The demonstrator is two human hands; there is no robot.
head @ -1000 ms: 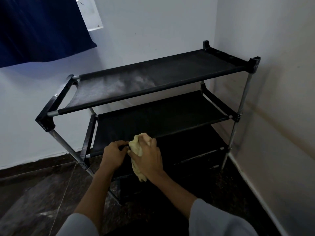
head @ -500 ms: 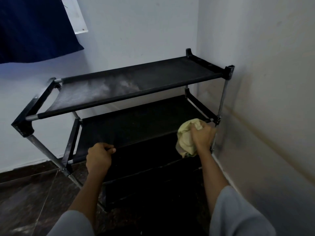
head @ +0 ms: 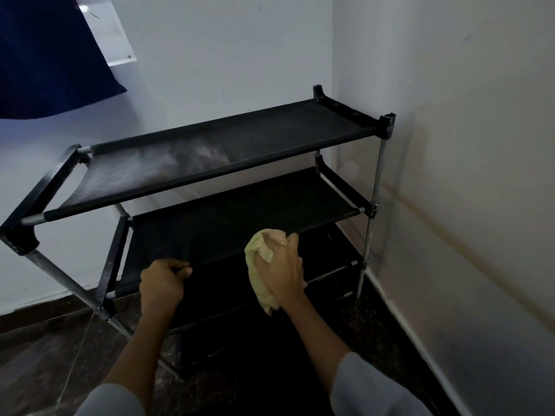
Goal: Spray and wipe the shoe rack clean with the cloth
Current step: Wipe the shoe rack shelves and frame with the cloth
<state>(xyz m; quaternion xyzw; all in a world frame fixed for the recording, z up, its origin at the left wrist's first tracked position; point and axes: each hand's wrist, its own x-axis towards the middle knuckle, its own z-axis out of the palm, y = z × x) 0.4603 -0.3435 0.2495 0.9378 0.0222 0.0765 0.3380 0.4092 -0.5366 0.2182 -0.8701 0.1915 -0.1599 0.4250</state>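
Black shoe rack (head: pixel 210 172) (dusty) in white corner (head: pixel 333 70)

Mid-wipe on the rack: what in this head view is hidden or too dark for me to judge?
- Bottom shelf: too dark to tell dirt or contents.
- Front rail of the middle shelf: partly covered by the right hand and cloth, and by the left hand.
- Spray bottle: not in view.
- Curtain: cut off by the top and left edges.
- Top shelf: pale patch; dust or spray, cannot tell.
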